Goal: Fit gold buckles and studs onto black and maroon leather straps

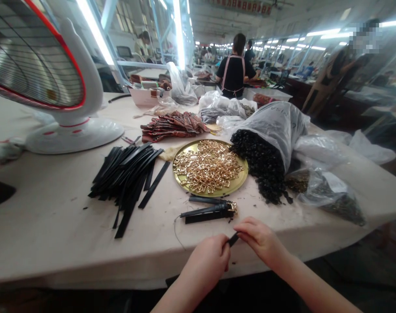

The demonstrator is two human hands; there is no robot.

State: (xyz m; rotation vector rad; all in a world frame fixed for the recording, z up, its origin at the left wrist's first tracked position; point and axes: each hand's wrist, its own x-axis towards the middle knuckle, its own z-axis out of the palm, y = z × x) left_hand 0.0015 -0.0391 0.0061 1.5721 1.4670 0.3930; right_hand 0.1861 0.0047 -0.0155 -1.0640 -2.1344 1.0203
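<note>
Near the table's front edge, my left hand [214,256] and my right hand [257,239] are both closed on one black strap [233,239]. Only a short piece of it shows between my fingers; the fingertips of my right hand hide its far end. Just beyond my hands lie several black straps with gold buckles [232,208] at their right ends. Behind these, a round gold tray [178,176] holds a heap of loose gold buckles [211,165]. To the left is a loose pile of flat black straps [123,174].
Small black pieces [266,169] spill from a plastic bag [279,126] on the right. Another clear bag [331,191] holds small metal parts. Reddish-brown strips [172,125] lie behind the tray. A white fan [77,137] stands at left. Other people work farther back.
</note>
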